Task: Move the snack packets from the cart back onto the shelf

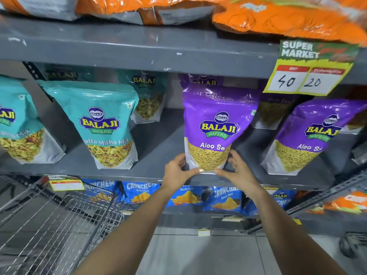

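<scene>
A purple Aloo Sev packet point(215, 124) stands upright on the grey middle shelf point(155, 149), near its front edge. My left hand point(178, 170) grips the packet's lower left corner and my right hand point(236, 171) grips its lower right corner, thumbs meeting under the base. The wire cart point(59, 221) is at the lower left; no packets show inside the part in view. Another purple packet point(309, 137) stands to the right, and more purple ones sit behind.
Teal Khatta Mitha Mix packets point(105, 124) stand on the same shelf to the left. Orange bags point(288, 18) lie on the shelf above. Blue Crunchem packets point(184, 197) fill the shelf below. A yellow price tag point(307, 76) hangs at upper right.
</scene>
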